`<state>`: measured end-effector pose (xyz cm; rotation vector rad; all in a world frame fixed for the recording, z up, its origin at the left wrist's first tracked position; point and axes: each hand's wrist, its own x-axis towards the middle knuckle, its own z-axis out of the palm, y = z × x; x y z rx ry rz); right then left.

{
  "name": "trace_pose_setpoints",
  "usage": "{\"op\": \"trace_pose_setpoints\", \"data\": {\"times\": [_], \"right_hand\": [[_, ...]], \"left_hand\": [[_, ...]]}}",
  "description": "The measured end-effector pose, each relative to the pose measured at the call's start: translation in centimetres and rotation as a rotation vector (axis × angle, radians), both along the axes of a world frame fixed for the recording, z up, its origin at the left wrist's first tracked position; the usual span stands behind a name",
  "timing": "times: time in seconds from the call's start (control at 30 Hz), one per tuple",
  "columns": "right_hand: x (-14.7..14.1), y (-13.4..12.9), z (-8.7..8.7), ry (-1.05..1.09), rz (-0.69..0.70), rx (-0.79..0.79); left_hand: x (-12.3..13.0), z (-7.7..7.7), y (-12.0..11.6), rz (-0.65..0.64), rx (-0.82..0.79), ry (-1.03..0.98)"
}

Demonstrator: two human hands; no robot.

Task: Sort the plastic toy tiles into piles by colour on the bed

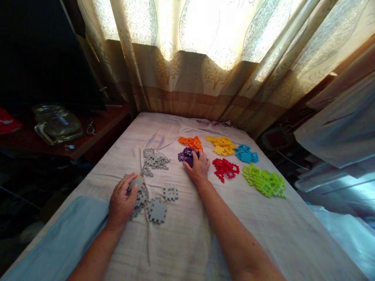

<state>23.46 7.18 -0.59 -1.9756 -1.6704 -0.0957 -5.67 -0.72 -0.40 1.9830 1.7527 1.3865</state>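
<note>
My left hand (122, 198) curls around a grey notched building piece (136, 182) at the near edge of a grey heap; a small yellow bit shows by its fingertips. More grey pieces lie close by: a solid notched plate (157, 210), a square frame (170, 192) and a looser grey cluster (155, 160) farther back. My right hand (198, 167) reaches across to the purple pile (185, 153), thumb and fingers closed about a dark purple piece. Its palm and fingers hide part of that pile.
Piles of orange (191, 142), yellow (222, 146), blue (246, 153), red (225, 169) and lime green pieces (264, 181) lie on the sheet-covered surface (181, 242). At left, a glass jug (58, 124) stands on a wooden desk. Curtains (187, 78) hang behind.
</note>
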Motion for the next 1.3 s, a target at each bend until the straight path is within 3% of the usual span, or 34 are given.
{"op": "trace_pose_setpoints", "data": {"times": [0.07,0.17,0.33,0.43,0.57,0.77,0.93,1.13,1.3], "right_hand": [[-0.8,-0.5,0.6,-0.029,0.045,0.046],[-3.1,-1.3,1.8,-0.038,0.237,0.080],[-9.4,-1.8,3.4,-0.059,0.678,-0.018],[-12.8,-1.9,4.0,-0.103,0.782,-0.097],[-14.8,-1.9,4.4,-0.135,0.793,-0.225],[-14.2,-2.1,5.1,-0.018,0.759,-0.362],[-13.1,-3.3,4.7,0.038,0.697,-0.360],[-12.1,-3.9,4.0,0.023,0.717,-0.353],[-11.9,-3.6,3.5,0.198,0.667,-0.332]], "left_hand": [[0.0,0.1,0.0,0.014,-0.021,-0.032],[-0.2,0.1,-0.1,0.066,-0.059,-0.114],[-0.5,0.0,0.0,0.139,-0.128,-0.253],[-0.6,-0.2,0.1,0.138,-0.133,-0.277],[-0.6,-0.1,0.1,0.113,-0.117,-0.285],[-0.2,0.4,-0.1,0.074,-0.129,-0.297],[0.1,0.7,-0.3,0.014,-0.114,-0.300],[0.3,0.1,-0.4,-0.152,-0.077,-0.306],[0.4,0.0,-0.5,-0.191,-0.077,-0.160]]}}
